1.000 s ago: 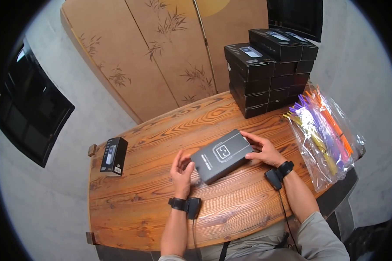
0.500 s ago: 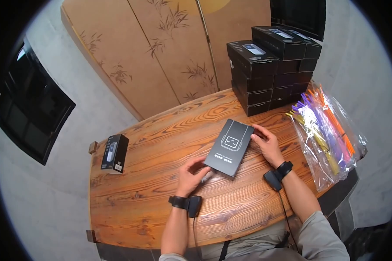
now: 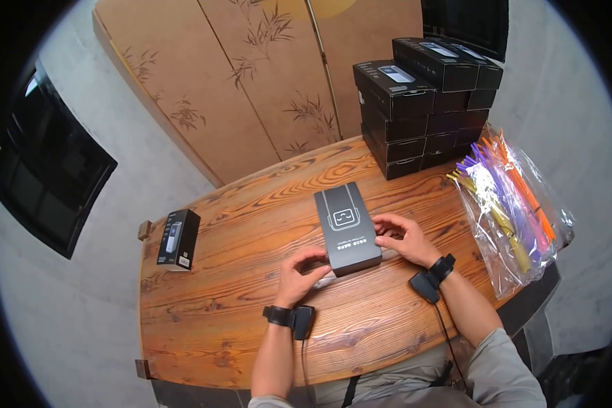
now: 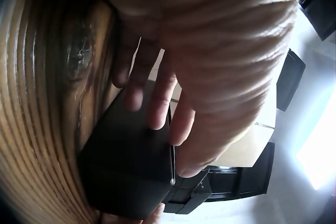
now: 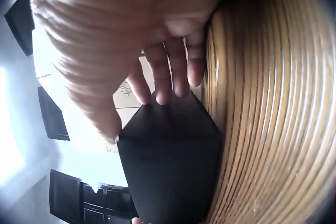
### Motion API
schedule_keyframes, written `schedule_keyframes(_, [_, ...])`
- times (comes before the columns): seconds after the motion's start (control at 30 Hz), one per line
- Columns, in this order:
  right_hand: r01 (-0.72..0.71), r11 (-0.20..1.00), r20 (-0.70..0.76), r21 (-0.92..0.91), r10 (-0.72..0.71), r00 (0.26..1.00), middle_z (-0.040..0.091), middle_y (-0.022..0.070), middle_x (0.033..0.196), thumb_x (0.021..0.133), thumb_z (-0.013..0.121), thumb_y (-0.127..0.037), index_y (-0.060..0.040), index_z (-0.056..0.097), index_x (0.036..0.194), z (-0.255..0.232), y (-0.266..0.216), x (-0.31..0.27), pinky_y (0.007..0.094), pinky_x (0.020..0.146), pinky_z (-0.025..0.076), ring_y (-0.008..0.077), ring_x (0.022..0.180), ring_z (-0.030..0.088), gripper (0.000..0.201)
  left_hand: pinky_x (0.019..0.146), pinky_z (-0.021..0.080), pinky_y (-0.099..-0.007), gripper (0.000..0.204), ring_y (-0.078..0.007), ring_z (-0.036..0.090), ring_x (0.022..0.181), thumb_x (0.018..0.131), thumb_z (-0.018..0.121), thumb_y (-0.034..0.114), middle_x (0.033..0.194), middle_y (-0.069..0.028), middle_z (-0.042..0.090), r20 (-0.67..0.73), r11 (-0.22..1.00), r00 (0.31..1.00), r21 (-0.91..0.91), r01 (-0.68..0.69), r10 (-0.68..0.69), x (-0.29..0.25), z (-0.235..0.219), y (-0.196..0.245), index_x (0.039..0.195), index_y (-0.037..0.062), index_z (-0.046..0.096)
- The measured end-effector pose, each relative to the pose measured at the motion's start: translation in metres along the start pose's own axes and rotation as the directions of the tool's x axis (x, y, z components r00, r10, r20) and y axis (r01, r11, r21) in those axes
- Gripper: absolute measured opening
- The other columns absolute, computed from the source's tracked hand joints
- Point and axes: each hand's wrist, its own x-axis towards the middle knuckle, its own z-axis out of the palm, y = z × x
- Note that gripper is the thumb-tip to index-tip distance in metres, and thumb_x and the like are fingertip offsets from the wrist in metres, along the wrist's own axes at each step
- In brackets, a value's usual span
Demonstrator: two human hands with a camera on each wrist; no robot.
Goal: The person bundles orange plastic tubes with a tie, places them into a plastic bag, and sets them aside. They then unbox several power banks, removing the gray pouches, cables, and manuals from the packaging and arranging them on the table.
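L grip (image 3: 298,277) & R grip (image 3: 409,241), fingers loosely extended, touch opp. sides of dark printed carton (image 3: 348,230) btwn them, apparently for steadying it.

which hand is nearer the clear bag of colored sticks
Right: the right hand is by the central box, on the side toward the bag; the left hand is on the box's opposite side.

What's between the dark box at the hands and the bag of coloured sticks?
In the head view, the right hand beside the dark box, then bare tabletop up to the plastic bag.
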Motion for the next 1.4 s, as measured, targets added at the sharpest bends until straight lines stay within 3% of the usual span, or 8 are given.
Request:
schedule_keyframes(0.2, [0.092,0.987,0.11,-0.135,-0.078,0.991,0.054,0.0117,0.139,0.08,0.079,-0.017,-0.0087,0.047,0.144,0.009,-0.014,-0.006,0.0335,0.102,0.045,0.0207,0.124,0.052,0.072,0.087,0.051,-0.0292,0.013,-0.0164,0.061,0.102,0.078,0.075,-0.006,0.103,-0.0083,0.066,-0.005,0.989,1.0,0.149,-0.026,0.027,0.0,0.0,0.003,0.09,-0.0023,0.072])
schedule_keyframes(0.4, [0.095,0.985,0.136,-0.142,-0.075,0.988,0.051,0.0112,0.144,0.081,0.077,-0.017,-0.011,0.046,0.145,0.01,-0.012,-0.005,0.0338,0.102,0.045,0.0206,0.124,0.053,0.071,0.087,0.052,-0.0285,0.02,-0.0157,0.065,0.097,0.081,0.075,-0.003,0.1,-0.0068,0.069,-0.083,0.991,0.991,-0.096,0.097,-0.105,-0.001,0.002,0.001,0.1,-0.0018,0.069])
schedule_keyframes(0.7, [0.18,0.963,-0.021,-0.198,-0.188,0.982,0.04,0.0123,0.148,0.08,0.078,-0.021,-0.0136,0.051,0.141,0.013,-0.013,-0.004,0.0387,0.108,0.04,0.0265,0.131,0.045,0.068,0.091,0.052,-0.0288,0.032,-0.0162,0.063,0.102,0.088,0.069,0.001,0.111,-0.0076,0.066,-0.144,0.995,0.987,0.065,0.078,-0.068,0.001,0.003,-0.003,0.12,-0.0003,0.063])
schedule_keyframes(0.77, [0.264,0.908,0.006,-0.324,-0.277,0.961,0.036,0.0134,0.15,0.078,0.08,-0.023,-0.0159,0.055,0.138,0.014,-0.021,-0.006,0.0416,0.111,0.036,0.0295,0.136,0.04,0.066,0.095,0.05,-0.0294,0.04,-0.0164,0.057,0.113,0.09,0.066,0.001,0.13,-0.0107,0.055,-0.315,0.999,0.949,0.043,-0.013,0.026,0.006,-0.001,-0.01,0.128,0.0011,0.057])
schedule_keyframes(0.83, [0.263,0.906,0.104,-0.332,-0.242,0.965,0.036,0.0144,0.151,0.077,0.081,-0.025,-0.0169,0.06,0.133,0.014,-0.016,-0.005,0.043,0.114,0.032,0.0313,0.139,0.036,0.06,0.105,0.043,-0.0336,0.062,-0.0202,0.036,0.138,0.09,0.064,0.002,0.158,-0.0141,0.021,-0.405,0.995,0.914,0.102,0.008,0.034,0.005,-0.004,-0.007,0.146,0.0047,0.038])
schedule_keyframes(0.93, [0.249,0.932,0.161,-0.264,-0.212,0.964,0.036,0.0151,0.151,0.077,0.081,-0.024,-0.0162,0.067,0.121,0.015,-0.011,-0.004,0.0435,0.115,0.03,0.0319,0.141,0.034,0.047,0.111,0.036,-0.0382,0.075,-0.0245,0.023,0.146,0.089,0.066,0.004,0.161,-0.0149,0.013,-0.289,0.964,0.951,0.266,-0.028,0.108,0.009,-0.006,-0.008,0.152,0.0067,0.027])
schedule_keyframes(1.23, [0.161,0.986,0.151,-0.042,-0.153,0.977,0.041,0.0148,0.149,0.083,0.073,-0.011,-0.0068,0.067,0.093,0.014,-0.008,-0.002,0.0411,0.115,0.027,0.03,0.139,0.038,0.012,0.114,0.032,-0.0408,0.087,-0.0261,0.019,0.148,0.087,0.066,0.004,0.163,-0.0146,0.007,-0.284,0.973,0.956,0.229,-0.011,0.077,0.01,-0.006,-0.01,0.156,0.0075,0.013])
schedule_keyframes(1.4, [0.124,0.992,0.175,0.002,-0.123,0.977,0.044,0.0142,0.147,0.086,0.069,-0.007,-0.0061,0.065,0.097,0.012,-0.004,-0.003,0.0365,0.109,0.036,0.024,0.131,0.046,0.012,0.107,0.04,-0.0369,0.087,-0.0228,0.034,0.138,0.085,0.07,0.002,0.153,-0.0162,0.024,-0.314,0.996,0.949,0.087,-0.012,0.038,0.011,-0.012,-0.016,0.155,0.0059,0.018])
